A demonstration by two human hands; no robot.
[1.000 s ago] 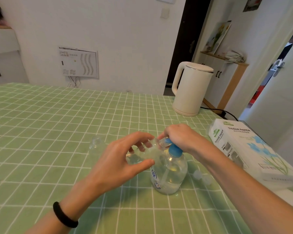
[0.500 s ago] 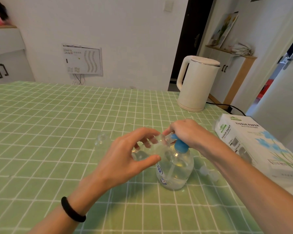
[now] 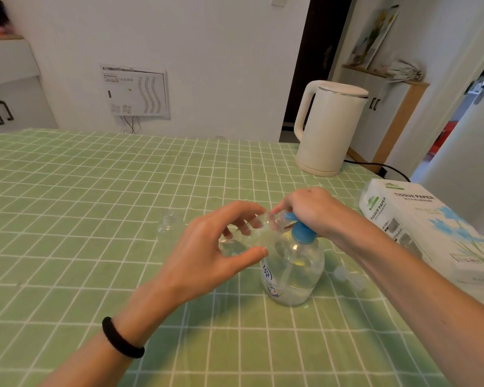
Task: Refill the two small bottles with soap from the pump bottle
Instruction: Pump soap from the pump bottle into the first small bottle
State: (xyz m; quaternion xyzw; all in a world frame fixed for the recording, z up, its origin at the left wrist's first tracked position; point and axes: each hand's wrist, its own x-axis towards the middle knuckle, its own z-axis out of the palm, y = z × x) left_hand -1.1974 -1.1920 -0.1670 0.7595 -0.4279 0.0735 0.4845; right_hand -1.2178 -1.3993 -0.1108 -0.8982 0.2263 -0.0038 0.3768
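A clear pump bottle [image 3: 294, 272] with a blue pump head stands on the green checked tablecloth [image 3: 95, 196]. My left hand [image 3: 207, 252] grips a small clear bottle [image 3: 252, 236], tilted with its mouth at the pump nozzle. My right hand [image 3: 308, 210] rests on top of the blue pump head, fingers curled over it. A second small clear bottle [image 3: 166, 223] stands open on the cloth to the left. Two small translucent caps [image 3: 349, 277] lie to the right of the pump bottle.
A cream electric kettle [image 3: 327, 127] stands at the back right, its black cord [image 3: 375, 166] trailing off the table. A white tissue paper pack [image 3: 428, 230] lies near the right edge. Cabinets and a doorway are behind the table.
The view has shifted slightly. Both hands keep their places at the pump bottle, the small bottle still at the nozzle.
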